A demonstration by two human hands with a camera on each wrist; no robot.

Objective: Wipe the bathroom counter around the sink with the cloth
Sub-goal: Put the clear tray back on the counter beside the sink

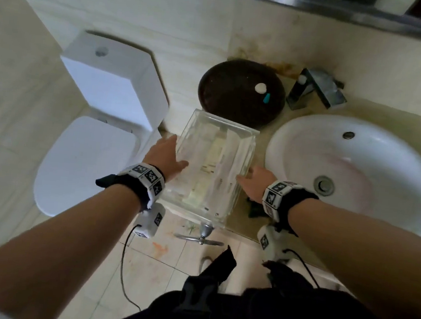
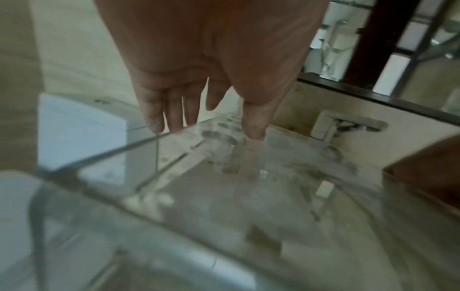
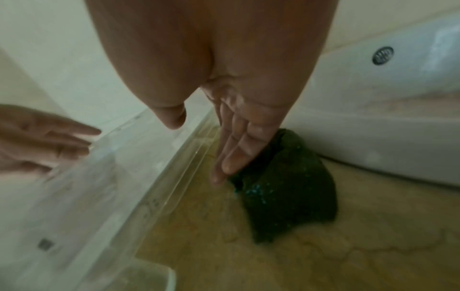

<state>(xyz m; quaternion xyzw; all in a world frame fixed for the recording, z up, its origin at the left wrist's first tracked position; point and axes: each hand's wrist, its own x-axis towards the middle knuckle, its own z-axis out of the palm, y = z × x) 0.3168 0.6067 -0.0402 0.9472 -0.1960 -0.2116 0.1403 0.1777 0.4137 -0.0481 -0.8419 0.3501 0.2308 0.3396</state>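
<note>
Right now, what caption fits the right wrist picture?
Right hand with straight fingers beside clear plastic box, over dark green cloth.

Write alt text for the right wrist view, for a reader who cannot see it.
A right hand with straight fingers reaches down between a clear plastic bin and a crumpled dark green cloth lying on a wet beige counter. The white sink rises behind the cloth, and the left hand is at the bin's far side.
</note>
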